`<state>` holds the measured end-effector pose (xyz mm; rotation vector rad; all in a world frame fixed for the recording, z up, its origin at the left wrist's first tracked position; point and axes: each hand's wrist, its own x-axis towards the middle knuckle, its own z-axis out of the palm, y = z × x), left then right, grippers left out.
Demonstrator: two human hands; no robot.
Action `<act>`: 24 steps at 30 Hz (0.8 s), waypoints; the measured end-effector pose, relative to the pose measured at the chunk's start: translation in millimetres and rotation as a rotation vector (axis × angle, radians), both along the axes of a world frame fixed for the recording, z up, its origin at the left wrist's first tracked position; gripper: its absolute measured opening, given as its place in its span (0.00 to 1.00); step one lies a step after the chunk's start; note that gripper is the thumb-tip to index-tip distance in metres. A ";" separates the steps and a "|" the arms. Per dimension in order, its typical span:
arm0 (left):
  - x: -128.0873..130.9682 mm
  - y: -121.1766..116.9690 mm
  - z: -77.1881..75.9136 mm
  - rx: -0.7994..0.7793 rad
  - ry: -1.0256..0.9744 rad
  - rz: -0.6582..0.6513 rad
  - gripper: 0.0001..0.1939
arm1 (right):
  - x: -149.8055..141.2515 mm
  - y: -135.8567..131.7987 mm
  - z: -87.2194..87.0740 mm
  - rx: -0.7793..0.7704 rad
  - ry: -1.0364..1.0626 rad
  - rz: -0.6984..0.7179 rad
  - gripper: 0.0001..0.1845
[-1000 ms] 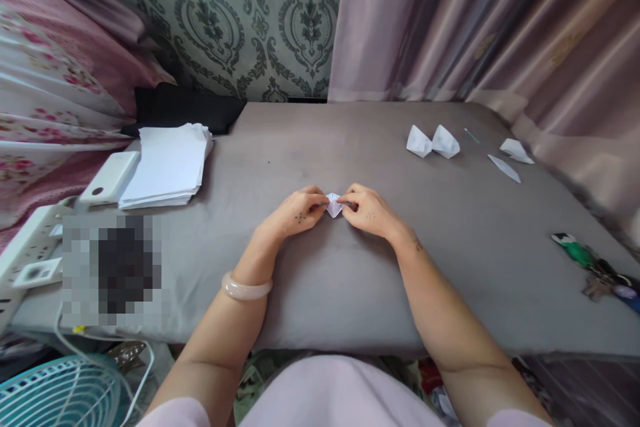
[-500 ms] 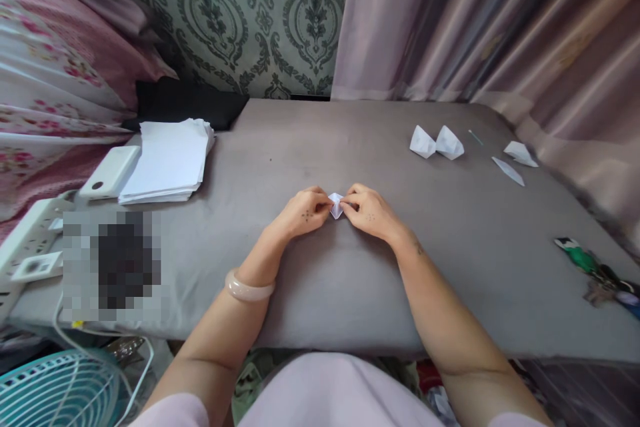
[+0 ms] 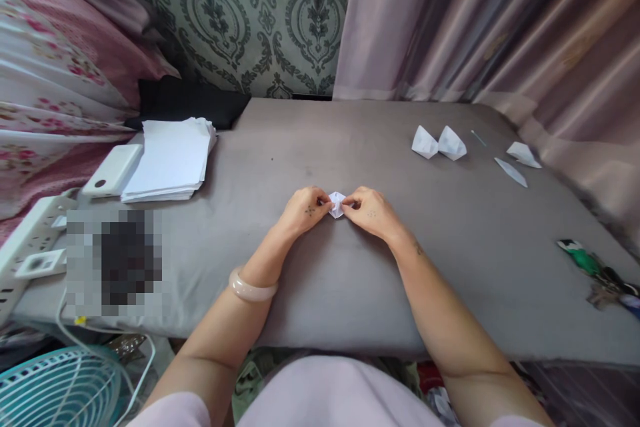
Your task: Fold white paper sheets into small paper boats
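Note:
A small folded white paper (image 3: pixel 337 205) is held just above or on the grey-covered table (image 3: pixel 350 280), in front of my body. My left hand (image 3: pixel 307 209) pinches its left side between thumb and fingers. On the opposite side, my right hand (image 3: pixel 369 209) pinches the paper's right edge the same way. The fingertips cover both side corners, while the creased middle shows between them. Whether the paper touches the cloth I cannot tell.
Two standing folded paper shapes (image 3: pixel 439 143) are at the back right, near a cotton swab (image 3: pixel 479 138) and more folded paper (image 3: pixel 511 172). Keys (image 3: pixel 595 273) lie far right. At left are a paper stack (image 3: pixel 167 160), a white box (image 3: pixel 113 170) and a power strip (image 3: pixel 30 247).
Both hands keep their pinch on the folded paper. Its middle looks more drawn in and creased than before. The view has shifted slightly.

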<state>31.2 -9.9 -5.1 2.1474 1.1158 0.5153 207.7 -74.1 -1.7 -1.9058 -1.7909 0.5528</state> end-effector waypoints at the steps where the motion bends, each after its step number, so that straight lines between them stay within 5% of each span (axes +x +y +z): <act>1: -1.2 1.3 -1.3 -0.032 -0.033 -0.004 0.07 | 2.3 1.0 -1.3 -0.011 0.031 0.003 0.10; 4: -2.7 4.5 -5.9 -0.167 -0.152 0.014 0.08 | 6.4 4.1 -5.7 -0.009 0.136 0.001 0.09; 9: -0.7 5.4 -4.9 -0.310 -0.332 0.075 0.21 | 4.3 5.8 -4.3 0.061 0.264 -0.049 0.07; 16: 6.6 0.7 3.2 -0.516 -0.684 0.012 0.16 | -4.6 4.8 7.9 0.325 0.426 -0.054 0.05; 24: 17.1 -9.9 0.6 -0.109 -0.717 0.114 0.16 | -21.7 -1.6 15.9 0.579 0.298 -0.044 0.09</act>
